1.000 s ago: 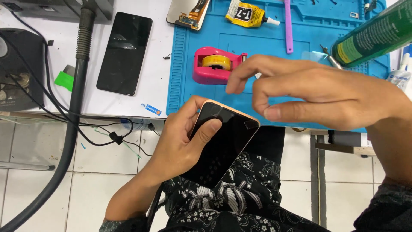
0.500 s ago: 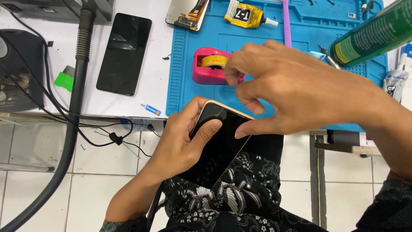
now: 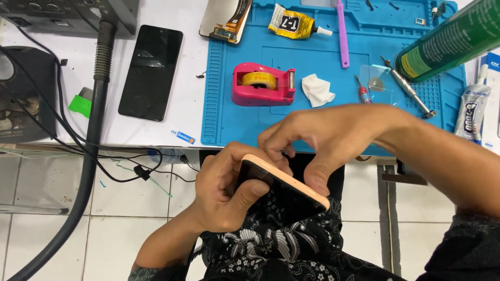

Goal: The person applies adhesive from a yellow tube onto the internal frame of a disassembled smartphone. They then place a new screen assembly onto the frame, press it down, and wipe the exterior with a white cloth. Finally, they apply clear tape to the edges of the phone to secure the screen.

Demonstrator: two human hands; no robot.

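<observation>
While the blue mat carries one green can, one pink tape dispenser and one yellow glue tube, left hand grips a peach phone over the lap; right hand pinches its top edge.

A tape dispenser sits on the mat, tissue right of it, phone left on the bench.

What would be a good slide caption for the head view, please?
Left hand holds a peach-edged phone while right hand pinches its top edge, below a blue mat.
</observation>
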